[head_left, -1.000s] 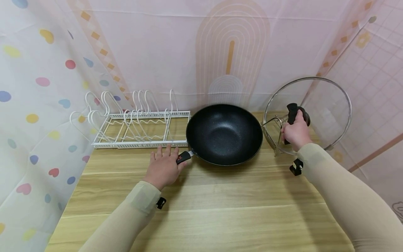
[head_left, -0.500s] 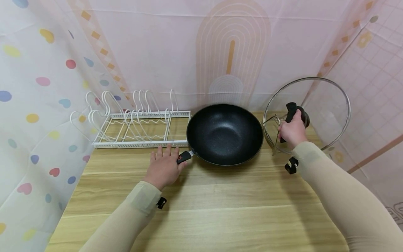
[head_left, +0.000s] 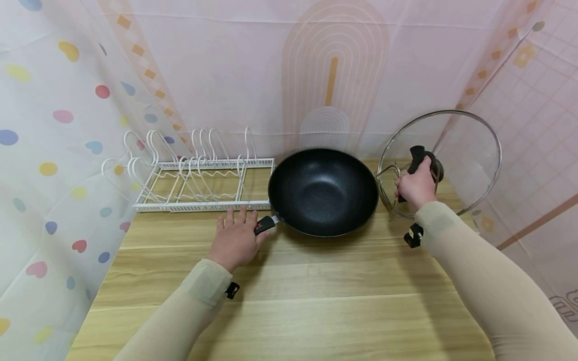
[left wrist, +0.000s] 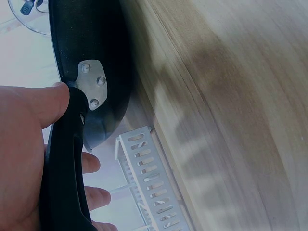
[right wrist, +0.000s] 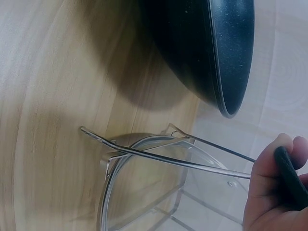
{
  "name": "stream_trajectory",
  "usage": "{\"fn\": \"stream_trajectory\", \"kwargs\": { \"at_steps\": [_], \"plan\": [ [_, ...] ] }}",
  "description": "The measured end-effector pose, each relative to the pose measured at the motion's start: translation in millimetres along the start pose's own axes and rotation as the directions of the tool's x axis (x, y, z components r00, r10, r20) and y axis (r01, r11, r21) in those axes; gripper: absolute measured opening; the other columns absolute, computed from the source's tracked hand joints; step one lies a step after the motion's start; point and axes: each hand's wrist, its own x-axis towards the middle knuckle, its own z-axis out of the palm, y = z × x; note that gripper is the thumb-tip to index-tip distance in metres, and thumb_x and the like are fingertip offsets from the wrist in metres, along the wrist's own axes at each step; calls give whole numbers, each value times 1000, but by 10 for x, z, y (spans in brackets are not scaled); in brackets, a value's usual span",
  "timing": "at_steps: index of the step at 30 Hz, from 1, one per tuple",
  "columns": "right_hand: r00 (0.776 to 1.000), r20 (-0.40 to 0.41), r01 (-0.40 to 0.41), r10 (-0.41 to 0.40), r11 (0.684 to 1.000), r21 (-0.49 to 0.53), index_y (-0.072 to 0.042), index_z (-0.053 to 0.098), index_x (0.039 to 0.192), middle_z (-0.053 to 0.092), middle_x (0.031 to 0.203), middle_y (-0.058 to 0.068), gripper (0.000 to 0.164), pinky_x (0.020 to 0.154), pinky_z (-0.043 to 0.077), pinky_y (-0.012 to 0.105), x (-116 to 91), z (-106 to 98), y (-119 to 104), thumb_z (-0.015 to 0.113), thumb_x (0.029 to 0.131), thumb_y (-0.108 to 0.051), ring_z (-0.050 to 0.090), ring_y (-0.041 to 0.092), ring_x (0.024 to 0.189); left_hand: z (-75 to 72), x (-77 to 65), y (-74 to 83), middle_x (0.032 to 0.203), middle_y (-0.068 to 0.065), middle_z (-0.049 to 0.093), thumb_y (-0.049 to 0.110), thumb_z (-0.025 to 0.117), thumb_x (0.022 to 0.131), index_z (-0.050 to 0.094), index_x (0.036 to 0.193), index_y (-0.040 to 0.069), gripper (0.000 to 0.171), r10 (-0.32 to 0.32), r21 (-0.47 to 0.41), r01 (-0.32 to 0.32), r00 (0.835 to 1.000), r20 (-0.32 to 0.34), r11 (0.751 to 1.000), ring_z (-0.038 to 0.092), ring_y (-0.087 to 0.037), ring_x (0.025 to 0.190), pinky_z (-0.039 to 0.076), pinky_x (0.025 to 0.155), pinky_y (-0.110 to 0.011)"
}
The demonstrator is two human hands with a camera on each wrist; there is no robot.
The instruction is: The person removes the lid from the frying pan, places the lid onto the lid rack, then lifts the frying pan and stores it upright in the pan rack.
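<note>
My left hand (head_left: 235, 240) lies with fingers spread over the black handle (head_left: 264, 225) of a black wok (head_left: 322, 193). In the left wrist view the handle (left wrist: 62, 168) runs under the palm, and the fingertips stick out straight beyond it. At the right, my right hand (head_left: 417, 189) grips the black handle (head_left: 417, 152) of a large glass lid (head_left: 471, 145), index finger laid along it. The lid stands upright, its steel rim (right wrist: 104, 207) low in a metal wire stand (right wrist: 192, 165). Part of the lid handle is hidden by the hand.
A white wire dish rack (head_left: 203, 206) stands at the back left, its end close to the wok. Behind the wooden table (head_left: 338, 301) hangs a pink patterned curtain (head_left: 226, 75); a dotted one (head_left: 58, 165) hangs at the left.
My right hand has shifted slightly left, with the lid's handle and rim following a little. The left hand and wok stay where they were.
</note>
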Motion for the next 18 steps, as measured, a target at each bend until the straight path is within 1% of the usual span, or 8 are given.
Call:
{"fn": "stream_trajectory", "kwargs": {
  "at_steps": [5,12,18],
  "plan": [
    [1000,3,-10,10,1000,9,-28,-31,163,60,76,-5,89,58,56,32,14,20,4,36,108,-8,57,14,58,-6,1,9,170,-27,28,53,49,108,40,162,7,71,0,0,0,1000,1,1000,17,-60,156,17,123,-75],
    [1000,4,-22,22,1000,20,-30,-33,161,60,79,-4,86,60,56,33,31,50,2,33,110,-13,55,13,57,-9,1,10,169,-27,30,53,49,108,40,161,6,72,5,8,-5,1000,-6,1000,19,-60,155,19,123,-75],
    [1000,-3,-28,28,999,46,-29,-34,161,59,78,-4,85,60,55,31,29,70,-7,32,111,-14,55,13,58,-8,6,17,170,-27,29,53,49,108,40,161,6,72,-1,5,1,1000,3,1000,19,-60,155,18,123,-75]
  ]
}}
